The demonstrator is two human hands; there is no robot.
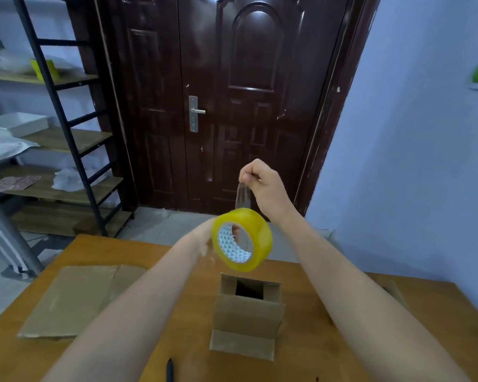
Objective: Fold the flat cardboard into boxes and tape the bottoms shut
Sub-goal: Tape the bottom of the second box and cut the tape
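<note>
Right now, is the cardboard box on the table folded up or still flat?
Folded up: the box stands with upright walls and a dark opening on top.

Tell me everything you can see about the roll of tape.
The roll of tape is a wide ring of clear yellowish packing tape on a white core printed with small green triangles. It hangs tilted in the air above the box. The left hand, blurred, supports it from behind. The right hand pinches a clear strip pulled upward from it.
</note>
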